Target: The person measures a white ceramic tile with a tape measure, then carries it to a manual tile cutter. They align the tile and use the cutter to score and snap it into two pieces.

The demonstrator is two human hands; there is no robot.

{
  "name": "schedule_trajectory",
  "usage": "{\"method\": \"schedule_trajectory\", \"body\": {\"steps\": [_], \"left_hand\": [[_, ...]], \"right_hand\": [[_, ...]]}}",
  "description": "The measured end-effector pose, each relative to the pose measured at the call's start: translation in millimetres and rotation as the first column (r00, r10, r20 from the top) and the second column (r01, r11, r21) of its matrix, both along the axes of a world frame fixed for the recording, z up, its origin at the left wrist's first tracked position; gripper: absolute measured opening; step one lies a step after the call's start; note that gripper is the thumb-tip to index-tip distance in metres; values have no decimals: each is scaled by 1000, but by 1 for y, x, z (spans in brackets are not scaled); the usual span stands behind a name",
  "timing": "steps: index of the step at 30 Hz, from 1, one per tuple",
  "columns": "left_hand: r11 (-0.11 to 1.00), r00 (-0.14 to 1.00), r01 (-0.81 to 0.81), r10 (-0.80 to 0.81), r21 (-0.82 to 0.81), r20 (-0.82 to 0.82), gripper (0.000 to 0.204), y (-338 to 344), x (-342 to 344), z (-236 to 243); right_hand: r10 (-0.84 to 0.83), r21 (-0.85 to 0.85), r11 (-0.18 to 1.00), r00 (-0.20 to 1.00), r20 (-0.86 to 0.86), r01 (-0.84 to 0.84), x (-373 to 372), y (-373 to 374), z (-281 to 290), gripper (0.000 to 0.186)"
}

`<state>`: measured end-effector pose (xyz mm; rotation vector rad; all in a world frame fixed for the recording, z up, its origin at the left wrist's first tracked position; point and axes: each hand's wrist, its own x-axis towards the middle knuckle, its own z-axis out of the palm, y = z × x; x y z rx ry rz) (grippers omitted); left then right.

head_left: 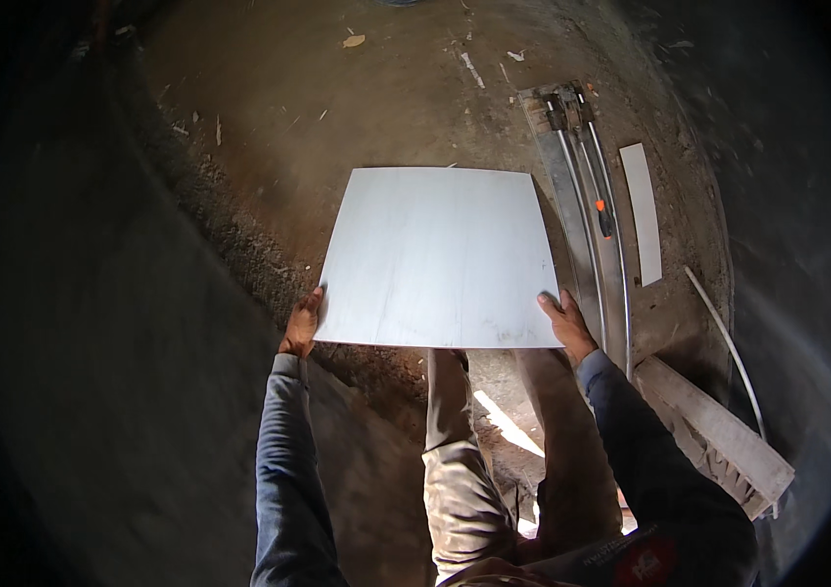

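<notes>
A large white floor tile (pixel 440 259) is held out in front of my legs, with faint grey streaks and a few dark smudges along its near right part. My left hand (pixel 304 321) grips its left edge by the near corner, the fingers hidden beneath. At the opposite near corner, my right hand (pixel 568 323) clasps the right edge, thumb on top and the other fingers out of sight underneath. Just right of the tile lies a long manual tile cutter (pixel 587 196) with two metal rails and an orange-and-black handle.
Beyond the cutter lies a narrow white tile strip (pixel 642 215). A thin pale pipe (pixel 729 342) and a rough, dusty beam (pixel 714 426) are at the lower right. Small scraps dot the dirty brown floor (pixel 269 108); a rubble-strewn edge (pixel 230 235) runs along the left.
</notes>
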<state>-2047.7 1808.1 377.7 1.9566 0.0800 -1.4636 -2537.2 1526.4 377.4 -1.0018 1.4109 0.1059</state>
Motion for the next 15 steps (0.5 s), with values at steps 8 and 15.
{"method": "schedule_trajectory", "body": {"steps": [8, 15], "left_hand": [[996, 972, -93, 89, -6, -218, 63, -14, 32, 12], [994, 950, -99, 80, -49, -303, 46, -40, 81, 25]], "right_hand": [[0, 245, 969, 989, -145, 36, 6, 16, 23, 104], [-157, 358, 900, 952, -262, 247, 25, 63, 55, 119]]}}
